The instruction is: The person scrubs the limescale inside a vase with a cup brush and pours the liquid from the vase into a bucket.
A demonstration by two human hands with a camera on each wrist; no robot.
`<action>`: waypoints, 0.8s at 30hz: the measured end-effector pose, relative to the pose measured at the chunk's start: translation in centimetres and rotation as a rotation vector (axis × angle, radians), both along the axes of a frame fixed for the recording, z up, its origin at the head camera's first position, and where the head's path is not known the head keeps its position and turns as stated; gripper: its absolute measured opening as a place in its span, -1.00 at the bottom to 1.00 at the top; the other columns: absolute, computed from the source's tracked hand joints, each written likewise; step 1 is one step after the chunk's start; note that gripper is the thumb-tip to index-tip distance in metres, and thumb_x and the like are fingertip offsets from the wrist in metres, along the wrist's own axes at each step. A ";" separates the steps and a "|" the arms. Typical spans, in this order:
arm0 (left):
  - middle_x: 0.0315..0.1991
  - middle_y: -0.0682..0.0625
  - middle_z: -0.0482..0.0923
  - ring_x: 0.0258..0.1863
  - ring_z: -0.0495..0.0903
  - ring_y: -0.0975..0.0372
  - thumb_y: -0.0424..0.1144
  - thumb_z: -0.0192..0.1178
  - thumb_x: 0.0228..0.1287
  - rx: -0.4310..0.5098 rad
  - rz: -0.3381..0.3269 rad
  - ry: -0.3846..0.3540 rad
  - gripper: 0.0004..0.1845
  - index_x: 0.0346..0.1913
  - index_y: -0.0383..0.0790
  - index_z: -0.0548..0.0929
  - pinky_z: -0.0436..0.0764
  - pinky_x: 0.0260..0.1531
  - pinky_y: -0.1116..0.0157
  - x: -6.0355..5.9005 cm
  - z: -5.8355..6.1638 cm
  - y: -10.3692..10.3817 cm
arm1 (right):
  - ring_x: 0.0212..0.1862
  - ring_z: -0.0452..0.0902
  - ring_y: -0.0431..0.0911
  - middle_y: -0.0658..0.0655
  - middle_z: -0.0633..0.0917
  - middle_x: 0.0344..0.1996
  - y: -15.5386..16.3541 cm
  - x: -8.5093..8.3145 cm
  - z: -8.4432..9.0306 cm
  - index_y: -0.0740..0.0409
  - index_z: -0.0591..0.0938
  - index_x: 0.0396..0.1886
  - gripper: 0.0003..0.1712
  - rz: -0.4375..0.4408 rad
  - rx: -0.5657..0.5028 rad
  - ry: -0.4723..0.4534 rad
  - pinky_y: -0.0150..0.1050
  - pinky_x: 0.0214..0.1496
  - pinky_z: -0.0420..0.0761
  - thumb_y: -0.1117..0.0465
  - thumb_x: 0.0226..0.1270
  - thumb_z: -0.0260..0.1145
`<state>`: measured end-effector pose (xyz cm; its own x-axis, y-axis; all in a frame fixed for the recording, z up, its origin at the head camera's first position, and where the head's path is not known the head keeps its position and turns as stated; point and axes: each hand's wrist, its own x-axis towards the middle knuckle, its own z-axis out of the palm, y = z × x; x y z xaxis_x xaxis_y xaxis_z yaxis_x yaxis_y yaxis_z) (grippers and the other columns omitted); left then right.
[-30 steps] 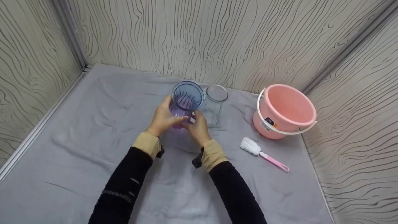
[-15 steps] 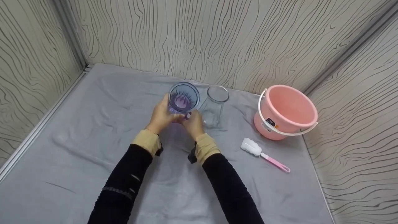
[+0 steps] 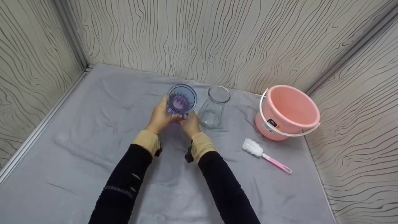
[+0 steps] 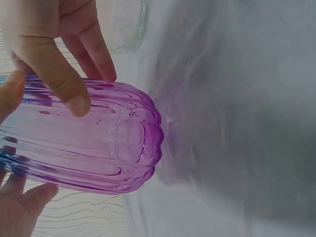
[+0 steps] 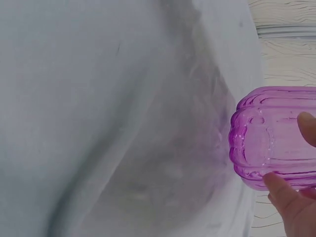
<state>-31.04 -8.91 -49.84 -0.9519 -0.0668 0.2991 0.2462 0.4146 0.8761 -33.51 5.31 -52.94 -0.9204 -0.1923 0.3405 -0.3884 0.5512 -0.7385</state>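
Note:
A fluted glass vase (image 3: pixel 182 90), blue at the rim and purple toward the base, is held between both hands in the head view. My left hand (image 3: pixel 160 115) grips its left side, thumb across the near face. On the right, my right hand (image 3: pixel 190 124) holds the lower near side. Both wrist views show the vase's scalloped purple base (image 4: pixel 140 143), with a purple tint on the cloth beyond it. Fingertips of my right hand (image 5: pixel 294 207) touch the glass near the base. Right beside the held vase stands a clear glass vase (image 3: pixel 214 109).
At the back right is a pink bucket (image 3: pixel 292 107) with its white handle lowered toward the front. A sponge bottle brush (image 3: pixel 267 155) with a pink handle lies before it. Grey cloth (image 3: pixel 102 130) covers the table, and patterned wall panels (image 3: pixel 186 40) enclose it.
The blue and purple vase has shifted slightly left and toward me, and its inner bottom shows more. My right hand has moved left along with it.

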 end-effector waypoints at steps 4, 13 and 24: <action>0.33 -0.33 0.46 0.32 0.45 -0.12 -0.53 0.54 -0.07 0.012 -0.009 -0.006 0.06 0.53 -0.37 0.21 0.35 0.38 -0.02 -0.2 -0.2 0.0 | 0.28 0.53 0.18 0.33 0.64 0.19 -0.1 -0.1 -0.3 0.39 0.49 0.30 -0.30 0.010 -0.043 -0.062 -0.02 0.36 0.49 0.44 0.10 0.45; 0.30 -0.30 0.49 0.29 0.46 -0.09 -0.52 0.53 -0.06 0.050 -0.030 0.002 -0.04 0.47 -0.34 0.31 0.37 0.36 0.00 -0.8 -0.5 -0.2 | 0.28 0.51 0.26 0.38 0.56 0.26 -0.3 -0.3 -0.6 0.38 0.38 0.38 -0.26 0.005 -0.077 -0.116 -0.03 0.31 0.54 0.47 0.17 0.35; 0.28 -0.34 0.32 0.33 0.33 -0.16 -0.38 0.50 0.11 0.013 0.084 -0.009 -0.14 0.47 -0.37 0.33 0.27 0.41 -0.04 -1.3 -1.1 0.6 | 0.27 0.49 0.35 0.47 0.46 0.33 -0.6 -0.6 -0.9 0.25 0.21 0.37 -0.27 -0.011 -0.158 -0.142 -0.02 0.26 0.57 0.40 0.31 0.35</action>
